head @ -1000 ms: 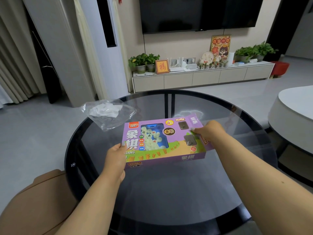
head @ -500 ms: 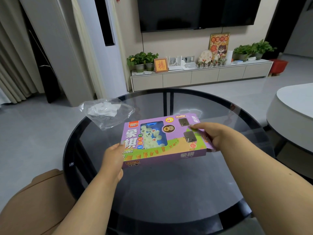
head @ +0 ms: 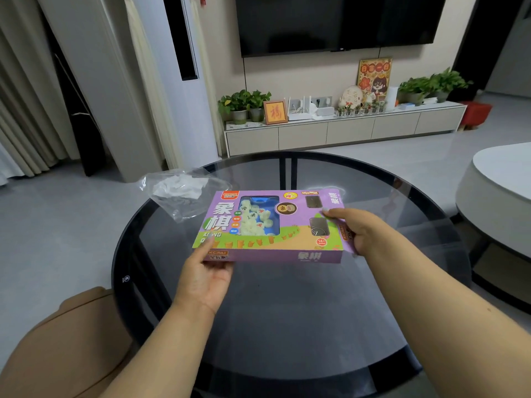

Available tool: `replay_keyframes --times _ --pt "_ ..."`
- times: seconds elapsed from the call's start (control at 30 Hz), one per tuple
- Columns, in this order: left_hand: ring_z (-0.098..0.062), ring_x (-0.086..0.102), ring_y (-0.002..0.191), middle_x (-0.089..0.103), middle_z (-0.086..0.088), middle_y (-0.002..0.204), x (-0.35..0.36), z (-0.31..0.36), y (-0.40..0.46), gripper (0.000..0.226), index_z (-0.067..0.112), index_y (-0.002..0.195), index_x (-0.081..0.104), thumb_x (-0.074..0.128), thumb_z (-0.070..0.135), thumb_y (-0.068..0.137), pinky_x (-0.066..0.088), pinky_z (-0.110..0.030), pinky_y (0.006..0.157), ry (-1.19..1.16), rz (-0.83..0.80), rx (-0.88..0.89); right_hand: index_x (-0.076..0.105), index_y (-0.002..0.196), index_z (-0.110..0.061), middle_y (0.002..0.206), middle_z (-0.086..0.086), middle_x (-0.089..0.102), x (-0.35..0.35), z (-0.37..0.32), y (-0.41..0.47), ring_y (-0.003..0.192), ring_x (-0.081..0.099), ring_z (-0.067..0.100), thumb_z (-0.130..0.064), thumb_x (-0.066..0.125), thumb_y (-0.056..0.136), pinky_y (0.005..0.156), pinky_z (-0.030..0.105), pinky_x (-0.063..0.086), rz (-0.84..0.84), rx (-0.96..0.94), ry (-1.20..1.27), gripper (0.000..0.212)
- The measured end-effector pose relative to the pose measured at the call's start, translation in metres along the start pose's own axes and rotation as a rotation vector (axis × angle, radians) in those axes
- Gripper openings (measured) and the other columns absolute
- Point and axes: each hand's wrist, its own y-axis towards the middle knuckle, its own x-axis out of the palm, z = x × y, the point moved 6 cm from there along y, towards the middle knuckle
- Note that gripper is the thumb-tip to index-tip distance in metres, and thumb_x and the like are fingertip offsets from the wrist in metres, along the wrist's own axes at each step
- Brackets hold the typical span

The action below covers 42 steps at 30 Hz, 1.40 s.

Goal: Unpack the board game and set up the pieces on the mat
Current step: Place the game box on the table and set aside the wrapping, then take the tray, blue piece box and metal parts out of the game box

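Table [head: 287,311]: round dark glass top with a black rim, and it's my landmark for everything below.

Box [head: 268,225]: purple xiangqi box held flat just above the table's far middle, window side up. It doesn't look like it's resting on the glass, though I can't be sure.

Bag [head: 184,193]: crumpled clear plastic at the table's far left edge, just beside the box's back corner, with something white inside.

Left hand [head: 208,271]: grips the box's near left corner, thumb on top over the print and fingers curled under.

Right hand [head: 363,231]: clamps the box's right end, fingers lying across the top face and the rest wrapped round the end panel.

Pieces [head: 255,218]: pale round discs loose behind the window, so still packed. No mat anywhere on the table yet.

Step in hand: looks like getting the right end flap open, very early in the job.

How I'd do it: keep the box level so the discs don't all slide toward the opening. Let the left hand do nothing but hold steady. Work a fingertip under the flap's edge instead of tearing it. Honestly, lower it onto the glass first, since a spill over that rim means chasing discs across the floor.
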Motion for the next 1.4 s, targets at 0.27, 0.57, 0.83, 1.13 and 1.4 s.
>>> replay_keyframes --times 0.27,0.57,0.83,1.13,1.4 --pt "-0.03 0.068 0.1 0.07 -0.014 0.11 0.01 -0.014 -0.001 0.033 0.014 0.122 0.056 0.062 0.019 0.09 0.052 -0.058 0.083 -0.057 -0.024 -0.076 0.06 0.084 -0.007 0.058 0.006 0.069 0.004 0.002 -0.005 0.049 0.067 0.019 -0.017 0.068 0.085 0.046 0.028 0.055 -0.033 -0.011 0.104 0.013" --pt "-0.026 0.065 0.107 0.073 -0.009 0.102 -0.006 0.013 0.01 0.046 0.014 0.127 0.055 0.067 0.025 0.085 0.048 -0.05 0.097 -0.106 0.029 0.035 0.056 0.083 -0.014 0.07 0.0 0.053 -0.008 0.005 0.001 0.057 0.052 0.016 -0.034 0.067 0.084 0.059 0.025 0.04 0.019 -0.008 0.247 0.023" --pt "-0.033 0.069 0.097 0.065 -0.017 0.119 0.027 -0.032 -0.007 0.057 0.019 0.132 0.046 0.066 0.005 0.08 0.054 -0.057 0.078 0.012 -0.122 -0.057 0.054 0.087 -0.008 0.091 0.013 0.046 0.009 0.023 -0.009 0.061 0.05 0.023 -0.02 0.057 0.092 0.042 0.026 0.048 -0.064 -0.019 0.291 0.013" --pt "-0.02 0.065 0.071 0.064 -0.01 0.085 0.024 -0.008 0.011 0.024 0.013 0.109 0.053 0.057 0.008 0.087 0.056 -0.03 0.053 0.249 -0.037 -0.008 0.051 0.108 -0.013 0.077 0.006 0.045 -0.037 0.015 -0.011 0.065 0.046 0.019 -0.05 0.056 0.086 0.069 0.038 0.053 0.255 -0.086 0.055 0.044" --pt "-0.01 0.058 0.047 0.06 0.003 0.056 0.027 -0.001 0.026 0.013 0.016 0.084 0.059 0.05 0.024 0.087 0.047 -0.017 0.045 0.364 -0.021 -0.097 0.068 0.086 -0.01 0.064 0.008 0.058 -0.017 0.001 -0.023 0.054 0.058 0.023 -0.035 0.057 0.09 0.063 0.038 0.057 -0.211 -0.021 -0.078 0.028"
